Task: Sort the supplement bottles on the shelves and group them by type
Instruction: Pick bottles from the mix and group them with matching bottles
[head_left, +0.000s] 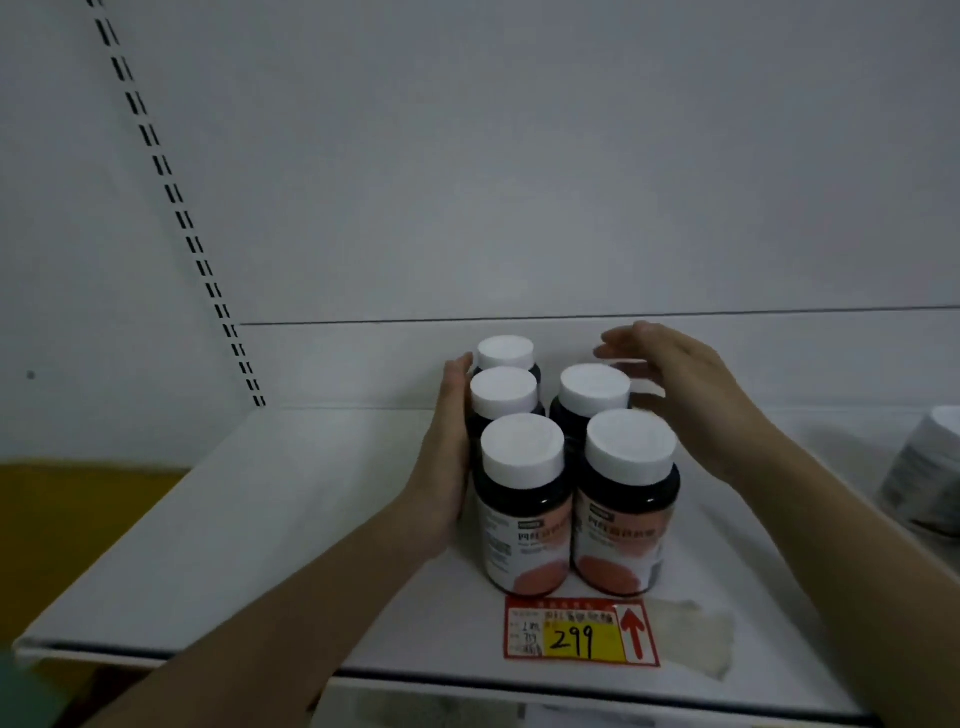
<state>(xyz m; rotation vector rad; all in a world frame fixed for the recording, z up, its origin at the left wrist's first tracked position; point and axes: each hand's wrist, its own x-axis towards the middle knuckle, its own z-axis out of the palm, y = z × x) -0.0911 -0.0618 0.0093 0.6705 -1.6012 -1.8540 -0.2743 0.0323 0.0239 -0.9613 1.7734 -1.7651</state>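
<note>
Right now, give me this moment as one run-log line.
left hand: flat against bottle group's left side | right hand: open, beside right column | dark bottles: five visible, white caps, upright | shelf

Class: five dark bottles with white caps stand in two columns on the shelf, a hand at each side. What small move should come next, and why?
Probably press the right hand in against the right column, squaring the bottles. The left hand already lies flat on the left column; the right is open and seems just clear. The left column holds three, the right two.
</note>
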